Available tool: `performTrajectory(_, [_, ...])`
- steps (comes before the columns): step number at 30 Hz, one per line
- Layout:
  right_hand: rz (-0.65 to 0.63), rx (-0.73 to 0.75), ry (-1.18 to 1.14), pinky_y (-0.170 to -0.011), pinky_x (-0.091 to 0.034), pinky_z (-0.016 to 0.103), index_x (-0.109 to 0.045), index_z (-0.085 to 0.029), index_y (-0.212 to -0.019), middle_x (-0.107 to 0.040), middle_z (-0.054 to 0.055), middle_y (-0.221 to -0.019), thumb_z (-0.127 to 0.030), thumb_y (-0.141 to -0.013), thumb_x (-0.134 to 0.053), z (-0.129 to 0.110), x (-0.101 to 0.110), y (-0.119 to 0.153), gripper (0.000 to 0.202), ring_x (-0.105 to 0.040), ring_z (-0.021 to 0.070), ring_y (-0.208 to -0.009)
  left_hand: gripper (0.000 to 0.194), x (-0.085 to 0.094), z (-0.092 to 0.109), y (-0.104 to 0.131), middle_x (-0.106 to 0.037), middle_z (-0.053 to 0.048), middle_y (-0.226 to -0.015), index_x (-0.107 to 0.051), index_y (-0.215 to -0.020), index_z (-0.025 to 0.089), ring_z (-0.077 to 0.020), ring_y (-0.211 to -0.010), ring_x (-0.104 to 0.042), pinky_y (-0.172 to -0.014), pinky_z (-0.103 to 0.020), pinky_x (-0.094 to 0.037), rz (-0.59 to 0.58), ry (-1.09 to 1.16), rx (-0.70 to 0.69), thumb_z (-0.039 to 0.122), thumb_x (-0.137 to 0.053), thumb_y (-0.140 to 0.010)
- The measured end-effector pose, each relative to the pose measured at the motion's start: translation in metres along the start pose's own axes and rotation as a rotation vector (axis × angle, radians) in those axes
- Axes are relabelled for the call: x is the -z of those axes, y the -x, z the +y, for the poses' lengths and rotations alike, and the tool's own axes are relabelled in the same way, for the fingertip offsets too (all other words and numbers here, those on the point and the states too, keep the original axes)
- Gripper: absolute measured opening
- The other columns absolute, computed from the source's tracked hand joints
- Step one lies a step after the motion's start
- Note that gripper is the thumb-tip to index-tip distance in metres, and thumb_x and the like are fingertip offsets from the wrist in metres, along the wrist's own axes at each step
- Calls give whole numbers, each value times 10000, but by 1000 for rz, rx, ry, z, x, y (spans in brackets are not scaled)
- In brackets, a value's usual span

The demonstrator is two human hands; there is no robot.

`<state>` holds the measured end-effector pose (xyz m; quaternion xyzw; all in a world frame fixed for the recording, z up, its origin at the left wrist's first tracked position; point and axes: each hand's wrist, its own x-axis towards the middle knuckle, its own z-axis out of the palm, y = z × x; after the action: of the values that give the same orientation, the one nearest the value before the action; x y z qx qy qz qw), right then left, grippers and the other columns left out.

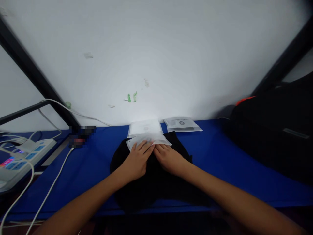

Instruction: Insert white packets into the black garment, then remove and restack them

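Observation:
Both of my hands are at a frosted plastic pouch [156, 138] that lies over a black cloth item [151, 186], perhaps a bag or garment. My left hand [139, 160] rests on the pouch's near left side, its fingers bent over the edge. The fingers of my right hand [168, 158] are pinched at the near edge, right beside the left fingertips. A second white pouch [144, 127] lies just behind, against the wall. Farther right sits another frosted pouch [183, 124] with a round dark mark. What the held pouch contains cannot be made out.
A large black bag [271, 130] with an orange edge fills the right side of the blue table [207, 153]. At left stands a white power strip [26, 160] with several cables. One white cable [52, 189] runs down the table to a dark, blurred object [81, 137].

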<state>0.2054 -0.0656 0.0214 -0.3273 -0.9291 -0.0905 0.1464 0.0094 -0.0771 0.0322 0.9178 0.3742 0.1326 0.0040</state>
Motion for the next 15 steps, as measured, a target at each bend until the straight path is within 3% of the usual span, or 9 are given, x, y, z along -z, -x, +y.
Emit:
performTrajectory(4, [-35,43,-19,-1039,-434,512,-494,56,-1295,-567,312,-1261,-162,-822,-545,-4,-2,1,524,-516,370,-1244,994,-3,2,0,-225,-142,-1591,-93,-1542,210,-329,-1473,-166,-1098,-657,-265,-64,31,29,-53,-401,-634])
performTrajectory(7, [-55,25,-16,-1033,-435,534,-548,-38,-1290,-603,256,-1267,-101,-837,-489,-5,-11,2,461,-551,352,-1223,1042,-5,12,2,-186,-144,-1599,-30,-1550,201,-305,-1490,-81,-1121,-667,-198,-40,38,-74,-56,-395,-610])
performTrajectory(11, [31,8,17,-1074,-412,532,-539,-178,-1348,-561,155,-1380,-48,-829,-466,-4,-24,3,541,-497,353,-1293,1064,-4,28,4,-155,-128,-1605,27,-1550,177,-298,-1492,-25,-1138,-668,-158,-36,18,-157,-33,-399,-598])
performTrajectory(15, [24,23,10,-938,-518,521,-593,-122,-1281,-672,189,-1191,-59,-866,-426,2,-22,2,452,-633,349,-1096,947,-1,26,1,-150,-124,-1607,-43,-1550,153,-316,-1490,-61,-1136,-657,-202,-17,-26,-127,5,-399,-685])
